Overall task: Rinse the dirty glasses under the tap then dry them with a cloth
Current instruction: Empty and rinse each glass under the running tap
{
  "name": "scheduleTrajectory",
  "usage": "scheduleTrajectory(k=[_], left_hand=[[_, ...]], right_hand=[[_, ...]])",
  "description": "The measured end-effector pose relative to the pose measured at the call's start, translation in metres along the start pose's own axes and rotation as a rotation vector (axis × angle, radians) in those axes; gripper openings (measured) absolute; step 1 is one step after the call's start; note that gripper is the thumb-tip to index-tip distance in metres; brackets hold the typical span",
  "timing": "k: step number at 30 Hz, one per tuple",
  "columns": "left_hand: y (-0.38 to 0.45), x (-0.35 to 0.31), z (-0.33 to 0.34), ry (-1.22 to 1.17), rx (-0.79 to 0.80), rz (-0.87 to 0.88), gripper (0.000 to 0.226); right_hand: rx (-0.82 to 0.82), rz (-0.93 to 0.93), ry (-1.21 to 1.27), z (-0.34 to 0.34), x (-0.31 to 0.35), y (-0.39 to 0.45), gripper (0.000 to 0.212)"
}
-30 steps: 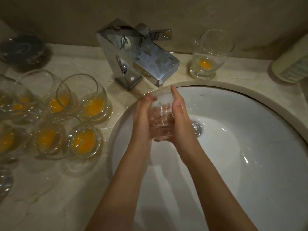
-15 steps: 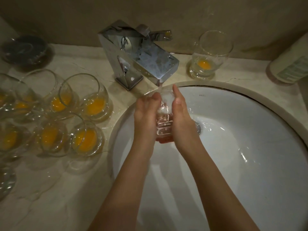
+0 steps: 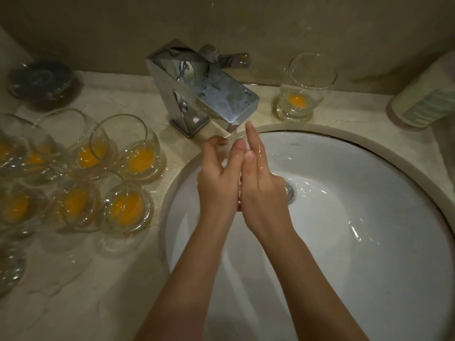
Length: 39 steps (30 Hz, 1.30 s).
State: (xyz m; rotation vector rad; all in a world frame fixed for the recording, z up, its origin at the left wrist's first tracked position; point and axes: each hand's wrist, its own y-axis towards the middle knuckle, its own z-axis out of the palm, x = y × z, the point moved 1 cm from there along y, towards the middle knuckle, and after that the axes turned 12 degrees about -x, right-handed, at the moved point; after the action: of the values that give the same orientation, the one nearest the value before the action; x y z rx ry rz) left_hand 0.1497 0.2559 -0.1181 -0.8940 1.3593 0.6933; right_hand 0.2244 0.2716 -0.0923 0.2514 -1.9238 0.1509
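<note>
Hands sandwich glass, under tap.

A marble counter carries clustered dirty glasses at nine o'clock, one glass at one o'clock.

Head view only: looks steeply down, close over sink, facing wall.

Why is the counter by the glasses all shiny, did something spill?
Yes, it looks like it. A thin puddle of water spreads over the counter around the dirty glasses left of the sink. One more glass with orange dregs stands alone behind the sink, right of the tap.
</note>
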Motion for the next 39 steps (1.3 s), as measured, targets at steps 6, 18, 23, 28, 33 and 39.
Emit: scheduleTrajectory(k=[6,18,23,28,33,39], left_hand=[[0.003,0.003,-0.006,-0.188,0.163,-0.529,0.083],[0.0,-0.007,-0.004,-0.223,0.127,-0.341,0.054],[-0.004,-0.005,-0.006,-0.317,0.105,-0.273,0.034],[-0.009,-0.002,-0.006,-0.12,0.167,-0.128,0.023],[-0.001,-0.001,-0.007,-0.227,0.114,-0.361,0.077],[-0.006,-0.002,-0.008,-0.081,0.106,-0.12,0.033]], right_hand=[[0.05,0.285,0.244,-0.002,-0.011,0.01,0.035],[0.016,0.172,0.095,0.001,-0.006,0.011,0.037],[0.088,0.249,0.139,-0.003,-0.008,0.016,0.042],[0.025,0.015,-0.015,0.0,-0.005,0.003,0.037],[0.062,0.234,0.218,-0.002,-0.008,0.014,0.039],[0.027,-0.021,-0.058,0.002,-0.002,0.0,0.04]])
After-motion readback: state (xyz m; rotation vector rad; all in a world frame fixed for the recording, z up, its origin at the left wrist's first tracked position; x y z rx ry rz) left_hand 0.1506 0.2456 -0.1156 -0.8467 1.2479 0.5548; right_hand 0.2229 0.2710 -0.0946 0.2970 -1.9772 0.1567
